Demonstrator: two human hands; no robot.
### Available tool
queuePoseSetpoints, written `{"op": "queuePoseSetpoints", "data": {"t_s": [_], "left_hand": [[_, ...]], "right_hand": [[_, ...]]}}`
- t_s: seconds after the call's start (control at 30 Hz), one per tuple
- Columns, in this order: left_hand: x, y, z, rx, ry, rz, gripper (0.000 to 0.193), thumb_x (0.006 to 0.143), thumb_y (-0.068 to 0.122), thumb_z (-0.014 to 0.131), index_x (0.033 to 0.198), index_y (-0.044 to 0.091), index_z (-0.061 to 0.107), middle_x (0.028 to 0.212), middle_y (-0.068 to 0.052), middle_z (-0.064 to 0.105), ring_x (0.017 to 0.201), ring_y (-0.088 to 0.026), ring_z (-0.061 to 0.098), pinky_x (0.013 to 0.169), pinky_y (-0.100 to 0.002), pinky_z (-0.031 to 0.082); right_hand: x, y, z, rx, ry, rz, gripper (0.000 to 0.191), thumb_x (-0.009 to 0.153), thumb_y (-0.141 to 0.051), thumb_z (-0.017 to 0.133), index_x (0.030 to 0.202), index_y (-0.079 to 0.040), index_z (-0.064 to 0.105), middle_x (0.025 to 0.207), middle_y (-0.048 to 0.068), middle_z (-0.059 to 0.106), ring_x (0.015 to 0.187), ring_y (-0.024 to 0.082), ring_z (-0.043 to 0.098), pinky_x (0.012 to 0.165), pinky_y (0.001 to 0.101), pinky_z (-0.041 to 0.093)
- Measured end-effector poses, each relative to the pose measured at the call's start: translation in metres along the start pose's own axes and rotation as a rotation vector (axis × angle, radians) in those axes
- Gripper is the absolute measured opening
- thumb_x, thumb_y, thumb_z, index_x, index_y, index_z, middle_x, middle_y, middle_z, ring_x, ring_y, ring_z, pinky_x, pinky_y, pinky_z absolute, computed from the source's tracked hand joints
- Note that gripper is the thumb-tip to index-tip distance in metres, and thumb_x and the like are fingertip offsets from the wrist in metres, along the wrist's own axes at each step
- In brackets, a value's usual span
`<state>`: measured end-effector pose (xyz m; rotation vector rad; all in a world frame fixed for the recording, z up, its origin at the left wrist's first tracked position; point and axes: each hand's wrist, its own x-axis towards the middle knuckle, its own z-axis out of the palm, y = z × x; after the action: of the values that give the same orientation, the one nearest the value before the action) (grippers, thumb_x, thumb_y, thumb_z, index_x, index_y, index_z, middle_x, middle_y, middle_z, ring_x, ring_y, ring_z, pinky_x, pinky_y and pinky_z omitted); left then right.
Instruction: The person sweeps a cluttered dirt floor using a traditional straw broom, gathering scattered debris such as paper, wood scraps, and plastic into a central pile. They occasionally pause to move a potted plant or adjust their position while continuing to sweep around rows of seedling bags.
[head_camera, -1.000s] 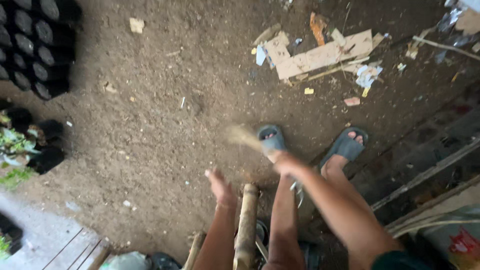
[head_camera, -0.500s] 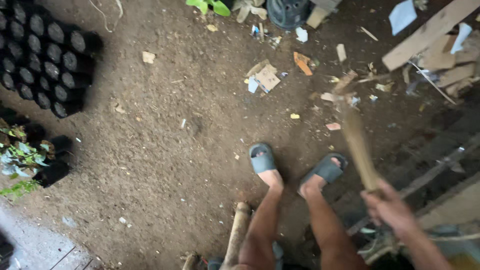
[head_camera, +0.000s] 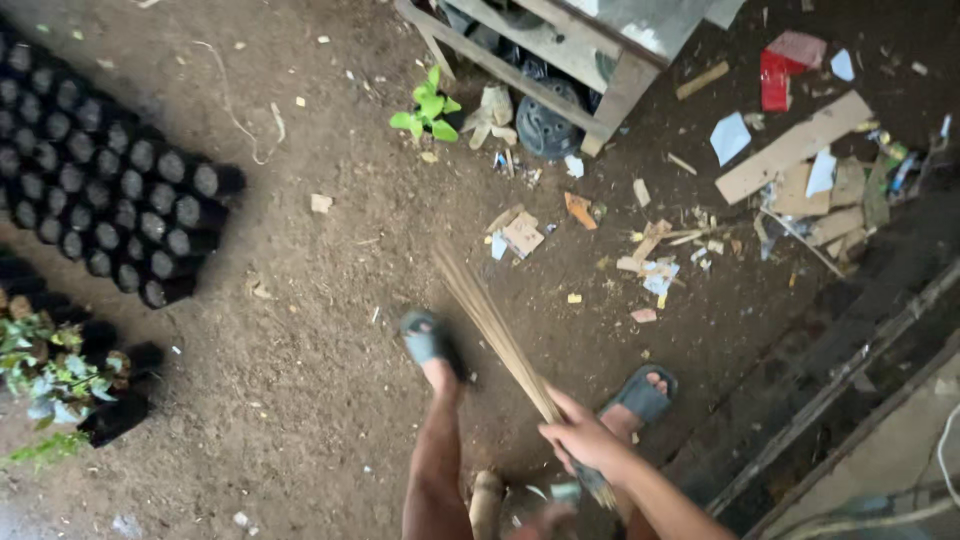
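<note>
my right hand (head_camera: 580, 440) is wrapped tight around the bundle of thin sticks that makes a stick broom (head_camera: 495, 330). the broom slants up and away from that hand, passing just beside my left sandal (head_camera: 425, 335), with its splayed tip over the dirt floor (head_camera: 300, 400). my left hand is out of view, so i cannot tell how it is set. my right sandal (head_camera: 640, 392) sits just behind the broom's gripped end. beyond the broom tip lie scattered scraps of paper and wood (head_camera: 650, 250). farther from the broom, past the scraps, stands a wooden rack (head_camera: 560, 60) with a small green plant (head_camera: 428, 108) at its foot. well off to the other side of the broom are rows of black seedling bags (head_camera: 110, 190).
</note>
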<state>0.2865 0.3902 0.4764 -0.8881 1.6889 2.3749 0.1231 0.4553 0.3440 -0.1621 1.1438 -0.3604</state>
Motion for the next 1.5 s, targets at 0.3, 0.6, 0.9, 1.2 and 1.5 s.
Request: {"op": "queuePoseSetpoints", "data": {"t_s": [0.3,0.6,0.9,1.2,1.5], "left_hand": [[-0.077,-0.082,-0.222,0.014,0.255,-0.080,0.026,0.088,0.024,0.052,0.102,0.006,0.064,0.092,-0.007,0.060,0.082,-0.018,0.056,0.071,-0.037,0.045],[-0.215,-0.147,-0.449,0.074,1.038,-0.200,0.014,0.087,0.010,0.064,0.085,0.003,0.076,0.071,-0.007,0.072,0.061,-0.016,0.068,0.056,-0.034,0.055],[-0.274,-0.216,-0.537,-0.257,1.328,-0.130,0.033,0.100,0.024,0.061,0.122,0.000,0.063,0.097,-0.006,0.071,0.083,-0.011,0.069,0.072,-0.029,0.059],[-0.222,-0.314,-0.430,-0.784,1.224,-0.235,0.043,0.095,0.029,0.064,0.130,0.005,0.066,0.121,-0.008,0.076,0.108,-0.016,0.070,0.082,-0.036,0.059],[-0.236,-0.262,-0.490,-1.231,1.124,-0.114,0.066,0.097,0.046,0.048,0.152,0.010,0.046,0.148,-0.013,0.062,0.139,-0.029,0.053,0.111,-0.048,0.038]], "right_hand": [[0.154,-0.146,0.195,0.016,0.058,0.071,0.081,0.090,-0.007,0.058,0.161,-0.033,0.030,0.061,0.002,0.053,0.045,0.014,0.053,0.039,0.0328,0.046],[0.406,-0.313,0.406,-0.134,0.003,-0.180,0.035,0.088,-0.006,0.061,0.122,-0.009,0.052,0.063,0.003,0.056,0.045,0.016,0.055,0.038,0.0376,0.048],[0.338,-0.192,0.342,0.336,0.733,0.001,0.032,0.095,-0.024,0.067,0.118,-0.003,0.071,0.101,0.008,0.072,0.088,0.019,0.066,0.073,0.0360,0.054],[0.252,-0.135,0.244,0.610,0.838,0.004,0.035,0.091,-0.015,0.067,0.121,-0.011,0.049,0.079,0.003,0.058,0.060,0.017,0.056,0.049,0.0381,0.047],[0.235,-0.349,0.255,0.058,0.704,-0.132,0.074,0.081,-0.015,0.077,0.145,-0.015,0.039,0.100,0.004,0.069,0.073,0.014,0.068,0.061,0.0345,0.057]]}}
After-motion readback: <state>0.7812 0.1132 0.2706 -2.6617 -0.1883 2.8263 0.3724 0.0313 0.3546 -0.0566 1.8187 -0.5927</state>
